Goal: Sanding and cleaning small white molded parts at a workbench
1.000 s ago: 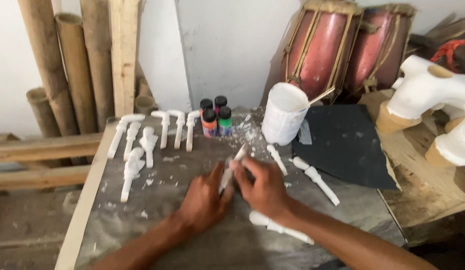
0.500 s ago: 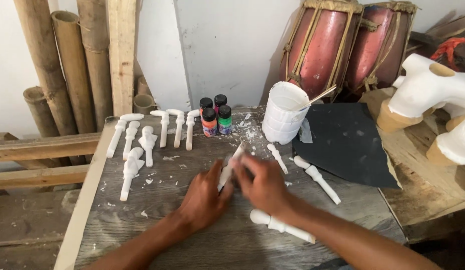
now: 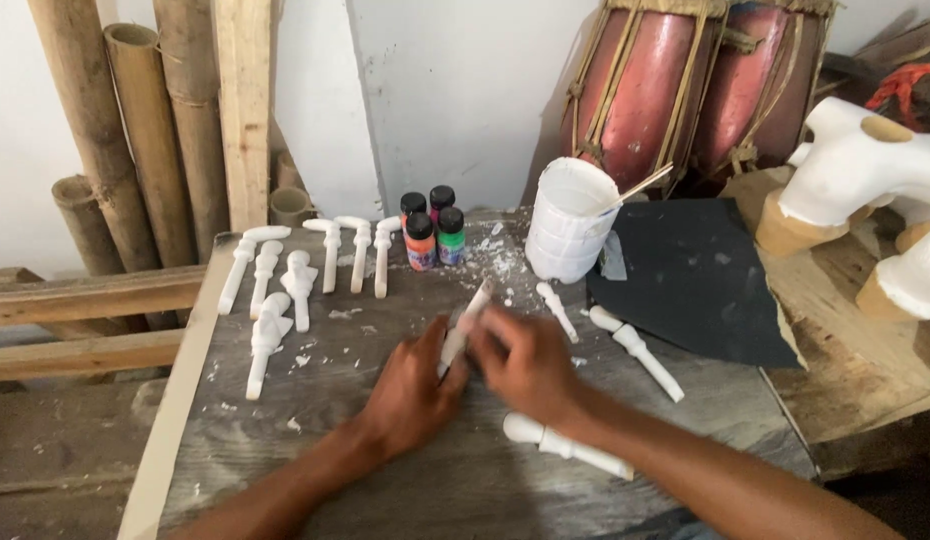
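Observation:
Both my hands meet at the middle of the grey wooden table (image 3: 315, 470). My left hand (image 3: 413, 392) grips the lower end of a slim white carved piece (image 3: 474, 305) that points up and away. My right hand (image 3: 525, 362) is closed against the same piece from the right, its fingers blurred. Another white carved piece (image 3: 567, 446) lies just below my right wrist. Two more white pieces (image 3: 637, 349) lie to the right of my hands.
Several white carved pieces (image 3: 303, 275) lie in rows at the table's left. Small paint bottles (image 3: 431, 231) and a white bucket with a stick (image 3: 570, 222) stand at the back. A black sheet (image 3: 695, 285), red drums (image 3: 685, 85), bamboo poles (image 3: 135, 130) and a white figure (image 3: 865, 175) surround the table.
My hands have stayed at the table's middle on the white piece, with my right hand rubbing along it. The view has shifted slightly.

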